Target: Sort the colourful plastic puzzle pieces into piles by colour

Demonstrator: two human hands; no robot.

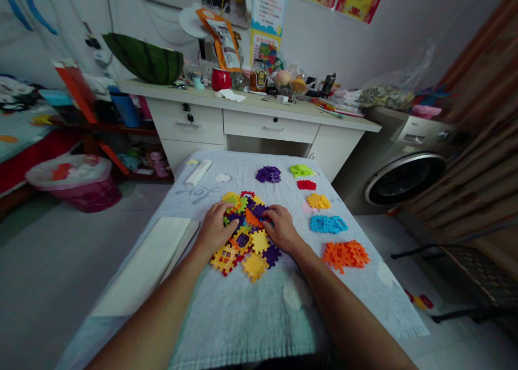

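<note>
A mixed pile of notched tiles (259, 241) lies in the middle of the table (251, 310), left hand (214, 228) and right hand (284, 228) curved at its sides, fingers parted from thumbs; from here I can't tell whether either grips a piece. A purple heap (267, 174) lies beyond, an orange heap (346, 254) to the right.

Shows left hand (215, 225) and right hand (282, 228) touching opposite sides of a mixed heap of toothed plastic tiles (259, 241). Records on the cloth (243, 316) a purple pile (267, 174) beyond the heap; down the right side, from far to near, lists a green pile (301, 170), red pile (306, 185), yellow pile (319, 201), blue pile (328, 224) and orange pile (346, 254). Notes a watermelon piece (145, 60) on the desk (259, 103) behind.
</note>
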